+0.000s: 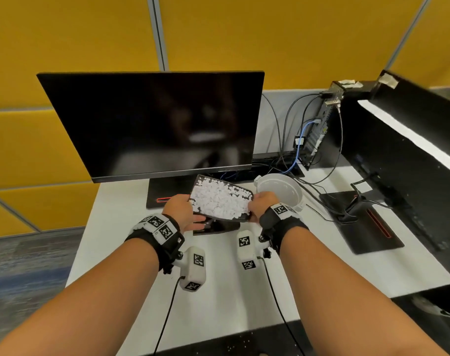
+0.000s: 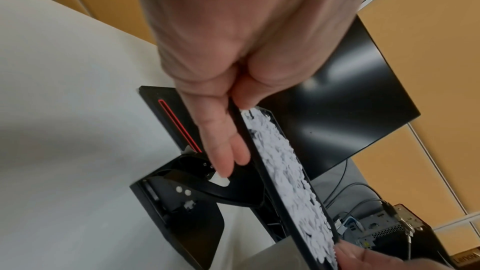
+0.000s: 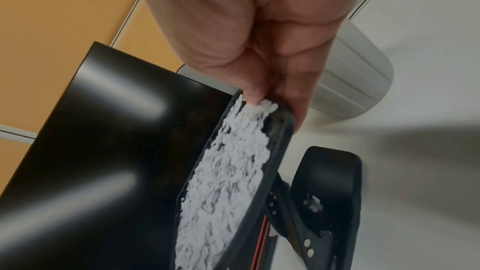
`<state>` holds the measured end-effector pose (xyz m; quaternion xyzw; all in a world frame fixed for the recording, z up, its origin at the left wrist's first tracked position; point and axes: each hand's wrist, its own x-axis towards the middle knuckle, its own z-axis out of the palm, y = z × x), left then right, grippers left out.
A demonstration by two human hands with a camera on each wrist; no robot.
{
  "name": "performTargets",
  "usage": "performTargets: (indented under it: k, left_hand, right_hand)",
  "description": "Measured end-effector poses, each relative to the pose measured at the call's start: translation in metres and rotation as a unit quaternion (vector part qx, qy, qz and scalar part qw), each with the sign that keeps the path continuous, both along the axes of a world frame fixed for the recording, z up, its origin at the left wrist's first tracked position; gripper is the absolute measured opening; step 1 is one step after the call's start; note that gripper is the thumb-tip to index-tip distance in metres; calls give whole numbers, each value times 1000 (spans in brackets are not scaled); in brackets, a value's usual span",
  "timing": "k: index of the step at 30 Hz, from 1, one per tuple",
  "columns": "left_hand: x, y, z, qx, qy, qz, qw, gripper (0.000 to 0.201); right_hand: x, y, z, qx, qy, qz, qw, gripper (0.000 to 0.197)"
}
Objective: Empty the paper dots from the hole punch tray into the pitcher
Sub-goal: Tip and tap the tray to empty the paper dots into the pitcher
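The head view looks forward and down from above both forearms, taking in the white table and the monitor beyond the fingertips. The left wrist view looks along the left hand, very near its fingers, toward the tray they pinch. The right wrist view looks along the right hand, equally close, with the pitcher just beyond its fingers. All three share the tray, the paper dots and the monitor.

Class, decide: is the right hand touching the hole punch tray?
Touching. The right wrist view shows the right hand pinching one end of the hole punch tray, thumb tip among the paper dots.
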<state>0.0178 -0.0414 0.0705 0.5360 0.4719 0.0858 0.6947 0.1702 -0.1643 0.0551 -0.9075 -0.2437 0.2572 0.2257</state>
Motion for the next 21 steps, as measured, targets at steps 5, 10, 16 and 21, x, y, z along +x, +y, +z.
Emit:
performTargets:
  k: [5,10,16,21]
  left_hand:
    - [19,3,6,40,12,12,999,34]
    - [49,-1,20,95,38,-3,995,35]
    - [99,-19,31,143,-3,35,989,21]
    - [137,-49,16,68,-66,72,993,32]
  right_hand:
    - [25,5,-7,115,122,-77,983,33]
    - [66,1,-5,140,71,-47,986,26]
    - [116,-18,9,159,126,-28,979,7]
    - [153,-27,11,172,92,-38,980,6]
